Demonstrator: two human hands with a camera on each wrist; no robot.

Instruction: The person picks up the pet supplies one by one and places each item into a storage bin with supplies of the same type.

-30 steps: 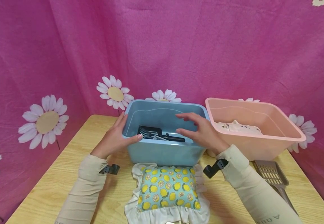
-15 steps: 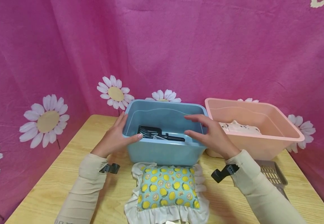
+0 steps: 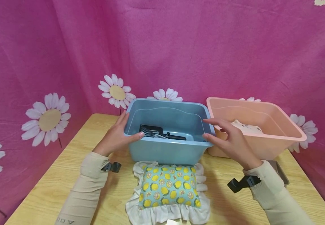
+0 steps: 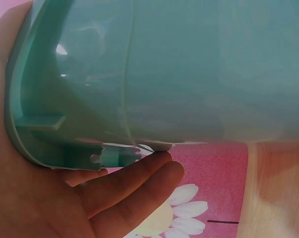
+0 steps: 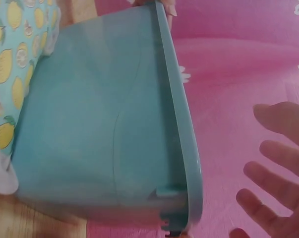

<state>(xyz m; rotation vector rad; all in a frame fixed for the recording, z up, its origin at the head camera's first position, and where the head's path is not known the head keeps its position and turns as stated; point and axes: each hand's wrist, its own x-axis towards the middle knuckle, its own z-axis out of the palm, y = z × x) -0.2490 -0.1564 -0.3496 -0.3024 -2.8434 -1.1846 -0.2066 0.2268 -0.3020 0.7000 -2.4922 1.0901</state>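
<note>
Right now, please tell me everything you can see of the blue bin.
The blue bin is rectangular, glossy, plastic-looking, with a lipped rim. It stands upright, open-topped, on the table, behind the lemon-print cushion. Black utensils lie inside. The left hand rests on its front left corner; the right hand hovers apart.

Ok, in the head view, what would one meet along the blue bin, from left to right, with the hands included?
Left hand → black tools in the bin → right hand.
</note>
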